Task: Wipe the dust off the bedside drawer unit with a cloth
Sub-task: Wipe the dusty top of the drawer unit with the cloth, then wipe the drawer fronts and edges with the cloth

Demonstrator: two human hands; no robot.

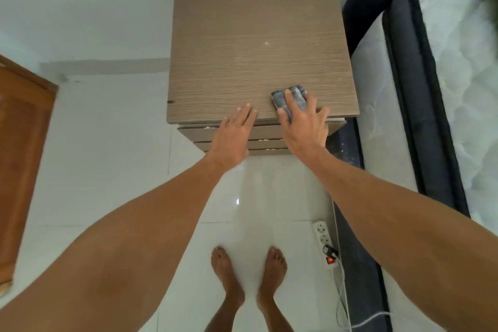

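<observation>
The bedside drawer unit (253, 35) stands in front of me, its light wood-grain top bare and its drawer fronts showing below the near edge. A folded grey cloth (280, 98) lies on the top near the front right corner. My right hand (303, 121) presses flat on the cloth, fingers spread over it. My left hand (235, 132) rests at the front edge of the top, to the left of the cloth, fingers together and flat, holding nothing.
A bed with a white mattress (463, 83) and dark frame stands close on the right. A white power strip (324, 242) with a cable lies on the tiled floor by the bed. A brown wooden door (24, 148) is at the left. My bare feet (248, 272) stand below.
</observation>
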